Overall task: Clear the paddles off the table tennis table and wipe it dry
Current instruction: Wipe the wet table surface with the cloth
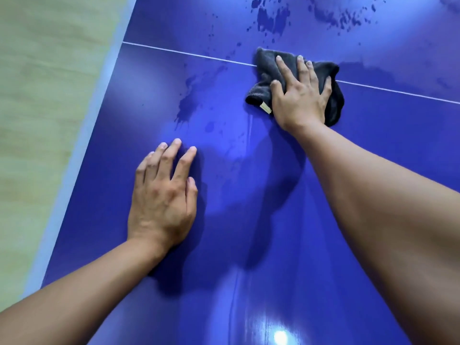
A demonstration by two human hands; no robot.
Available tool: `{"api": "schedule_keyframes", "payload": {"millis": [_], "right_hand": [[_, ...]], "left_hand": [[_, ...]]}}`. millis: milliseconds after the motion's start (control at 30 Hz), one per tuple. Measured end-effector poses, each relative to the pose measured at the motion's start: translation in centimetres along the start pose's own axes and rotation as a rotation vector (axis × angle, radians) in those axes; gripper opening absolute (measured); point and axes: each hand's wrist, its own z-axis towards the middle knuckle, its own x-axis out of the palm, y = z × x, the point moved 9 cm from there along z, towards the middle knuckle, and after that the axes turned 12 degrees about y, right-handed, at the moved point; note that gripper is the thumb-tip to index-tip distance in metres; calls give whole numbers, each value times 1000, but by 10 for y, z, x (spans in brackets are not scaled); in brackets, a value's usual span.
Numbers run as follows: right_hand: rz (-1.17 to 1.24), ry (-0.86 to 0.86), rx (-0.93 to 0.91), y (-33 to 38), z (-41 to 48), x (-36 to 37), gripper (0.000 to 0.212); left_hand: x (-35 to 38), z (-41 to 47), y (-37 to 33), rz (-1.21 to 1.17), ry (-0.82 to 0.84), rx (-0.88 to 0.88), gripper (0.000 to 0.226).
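Glossy blue table tennis table [323,195] fills most of the frame, its pale edge band [82,170] running up the left side beside a light wood floor [49,95]. We see no paddles anywhere in view, so the clearing looks done and we are on the wiping.

Our right hand [298,98], upper right of centre, lies flat with its fingers straight and spread on a crumpled dark grey cloth [265,70]. It presses the cloth onto the table where the white line [186,54] crosses. Spreading the fingers keeps more of the cloth against the wet surface. A pale tag [265,107] sticks out at the cloth's lower left corner.

Our left hand [161,195], lower left of centre, rests palm-down on bare table with its fingers loosely extended and holds nothing. It is probably a brace as we lean forward.

Dark water splashes [185,105] sit left of the cloth, with more across the top of the frame beyond the line, so plenty of wiping is left.
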Motion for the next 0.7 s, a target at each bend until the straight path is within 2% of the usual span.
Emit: {"api": "schedule_keyframes", "payload": {"millis": [333,533,633,700], "right_hand": [[-49,50,-34,8,-18,9,57],[-84,57,-114,30,-111,39,57],[-91,38,-149,38,-171,55,58],[-95,15,-165,38,-214,67,58]], "left_hand": [[1,1,2,-1,-4,-11,51],[2,6,5,-73,19,-9,52],[-9,-1,5,-139,-26,11,47],[-15,-16,-1,-78,-60,46,45]]}}
